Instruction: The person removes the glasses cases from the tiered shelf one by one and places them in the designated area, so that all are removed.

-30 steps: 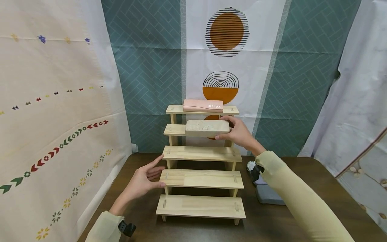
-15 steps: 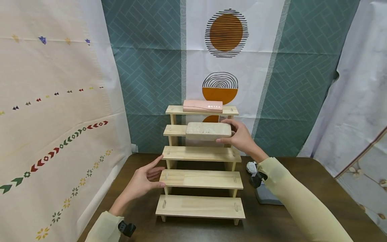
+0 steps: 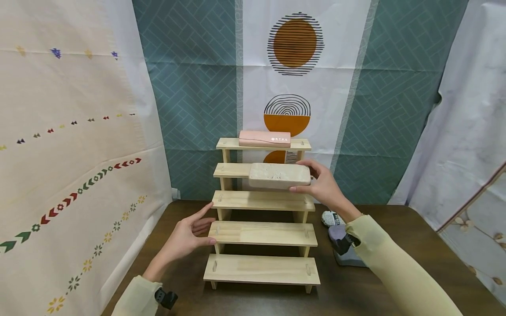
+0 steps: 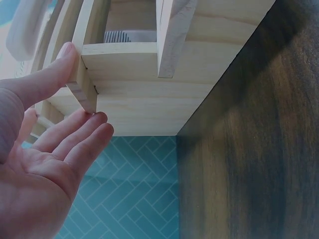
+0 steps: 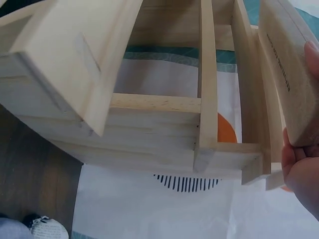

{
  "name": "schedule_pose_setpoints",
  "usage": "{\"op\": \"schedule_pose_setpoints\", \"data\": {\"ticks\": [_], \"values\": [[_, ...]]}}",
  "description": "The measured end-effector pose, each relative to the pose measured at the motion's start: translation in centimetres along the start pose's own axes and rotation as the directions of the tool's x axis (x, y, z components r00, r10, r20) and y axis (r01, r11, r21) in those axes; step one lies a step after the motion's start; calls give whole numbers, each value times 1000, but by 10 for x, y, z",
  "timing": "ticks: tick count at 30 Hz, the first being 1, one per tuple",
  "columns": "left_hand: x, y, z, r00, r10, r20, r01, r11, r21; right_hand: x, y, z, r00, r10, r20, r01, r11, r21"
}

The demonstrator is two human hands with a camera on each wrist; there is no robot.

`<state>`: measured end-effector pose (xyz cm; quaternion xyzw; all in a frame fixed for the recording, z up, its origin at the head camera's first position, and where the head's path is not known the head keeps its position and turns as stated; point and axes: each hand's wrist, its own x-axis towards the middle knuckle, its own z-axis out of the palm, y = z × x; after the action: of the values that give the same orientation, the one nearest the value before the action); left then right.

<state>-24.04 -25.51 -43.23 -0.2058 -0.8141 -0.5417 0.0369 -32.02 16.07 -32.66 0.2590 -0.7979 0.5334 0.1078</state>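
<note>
A stepped wooden display shelf [image 3: 261, 232] stands on the dark table. My left hand [image 3: 189, 235] is at its left side, thumb and fingers pinching the end of a lower step board [image 4: 82, 82], the index fingertip at the step above. My right hand [image 3: 322, 182] grips the right end of a cream oblong case [image 3: 280, 174], thumb below and fingers behind. In the head view the case overlaps the second step from the top and tilts slightly. Small dark print shows on its side in the right wrist view. A pink glasses case [image 3: 265, 138] lies on the top step.
Right of the shelf, partly behind the right sleeve, lie a white case with black print [image 3: 332, 218], a purple-grey case [image 3: 337, 232] and a blue-grey case [image 3: 351, 259]. A patterned cloth [image 3: 189, 87] hangs behind, with pale curtains on both sides.
My right hand has brought the cream case down and to the right, away from the top step. My left hand has stayed at the same place on the shelf.
</note>
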Motion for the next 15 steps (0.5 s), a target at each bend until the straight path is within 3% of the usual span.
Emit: {"op": "schedule_pose_setpoints", "data": {"ticks": [15], "values": [[1,-2,0,1000,-1,4,1,1000,-5,-35,4,-7,1000,28,5,-28,1000,-2]]}}
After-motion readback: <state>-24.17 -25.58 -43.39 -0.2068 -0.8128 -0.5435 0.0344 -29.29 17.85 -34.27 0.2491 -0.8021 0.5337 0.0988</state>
